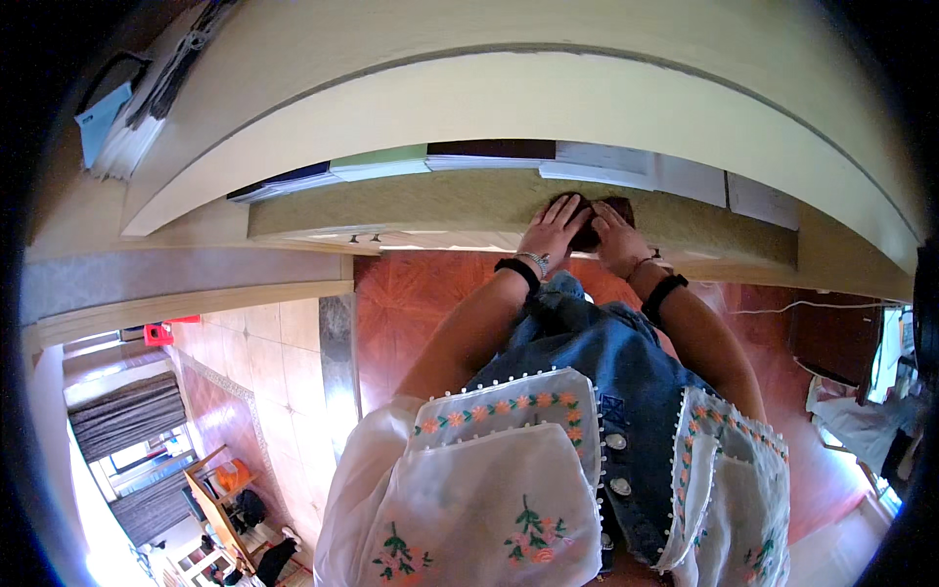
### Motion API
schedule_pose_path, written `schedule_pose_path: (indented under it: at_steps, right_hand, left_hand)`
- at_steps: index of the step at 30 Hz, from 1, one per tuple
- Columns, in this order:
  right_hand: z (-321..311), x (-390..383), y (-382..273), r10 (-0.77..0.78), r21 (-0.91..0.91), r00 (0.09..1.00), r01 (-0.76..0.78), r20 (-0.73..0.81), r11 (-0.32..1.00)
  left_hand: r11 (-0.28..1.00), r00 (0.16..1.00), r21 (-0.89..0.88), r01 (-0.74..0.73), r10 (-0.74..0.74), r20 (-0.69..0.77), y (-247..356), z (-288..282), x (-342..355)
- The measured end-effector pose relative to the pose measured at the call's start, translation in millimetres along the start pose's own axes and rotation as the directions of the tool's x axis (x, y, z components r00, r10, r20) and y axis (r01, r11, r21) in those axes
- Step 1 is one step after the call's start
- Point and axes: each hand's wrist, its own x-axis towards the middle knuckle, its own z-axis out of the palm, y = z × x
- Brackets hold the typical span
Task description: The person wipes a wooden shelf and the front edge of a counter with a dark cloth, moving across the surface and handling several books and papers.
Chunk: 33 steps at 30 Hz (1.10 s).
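Observation:
A small dark brown cloth (585,238) lies bunched on the edge of a wooden shelf (411,201). My left hand (553,230) presses over its left side, fingers stretched forward and the thumb side toward the middle. On the other side my right hand (618,242) grips the cloth, with a dark corner showing past its fingers. The two hands are close together, and folds of the cloth show between them. My palms and the undersides of the fingers are hidden.
Behind the cloth stands a row of books, among them a green one (380,161) and white ones (599,162). A wide pale shelf board (489,103) overhangs them. More papers (132,137) are at upper left. A white cable (817,304) and a dark brown box-like piece (831,338) are at right.

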Motion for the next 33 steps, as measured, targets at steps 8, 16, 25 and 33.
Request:
schedule_pose_path:
  at_steps: [8, 16, 25, 33]
  right_hand:
    - [21.6, 80.0, -63.6, -0.32, 0.048, 0.945, 0.318, 0.071, 0.947]
    - [48.7, 167.7, -147.1, -0.399, 0.05, 0.899, 0.397, 0.18, 0.917]
    - [53.4, 155.2, -138.8, -0.335, 0.017, 0.931, 0.336, 0.143, 0.942]
    - [43.4, 114.3, -95.1, -0.35, -0.052, 0.919, 0.365, 0.183, 0.93]
  left_hand:
    - [0.979, 0.985, -0.111, 0.17, -0.173, -0.019, -76.8, -32.0, -55.5]
    - [0.868, 0.868, 0.002, 0.497, -0.497, 0.021, -157.2, -55.3, -113.4]
    - [0.845, 0.848, 0.076, 0.529, -0.529, -0.02, -160.6, -40.8, -110.0]
    - [0.892, 0.895, 0.066, 0.446, -0.446, -0.013, -122.7, -23.8, -84.8]
